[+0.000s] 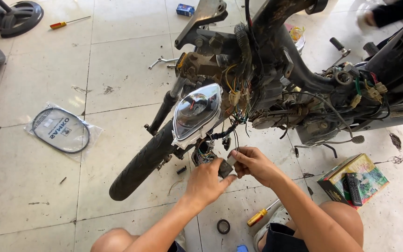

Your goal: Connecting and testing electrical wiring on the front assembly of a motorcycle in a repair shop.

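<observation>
Low in the frame's centre, my left hand [207,181] and right hand [253,164] pinch a small dark connector [225,169] between them, kept close under the dangling speedometer [197,114] because its wires [232,133] are short.

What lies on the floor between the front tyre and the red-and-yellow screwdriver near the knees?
A black tape roll lies on the tiles between the tyre and screwdriver, in the head view.

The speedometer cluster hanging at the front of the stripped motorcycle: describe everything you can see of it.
The speedometer cluster is a shield-shaped unit with a clear glossy lens and a pale housing rim. It hangs tilted, face up toward the camera, just above the front tyre, with no fairing around it. Coloured wires run behind it. Neither the left hand nor the right hand touches it; both work just below.
</observation>
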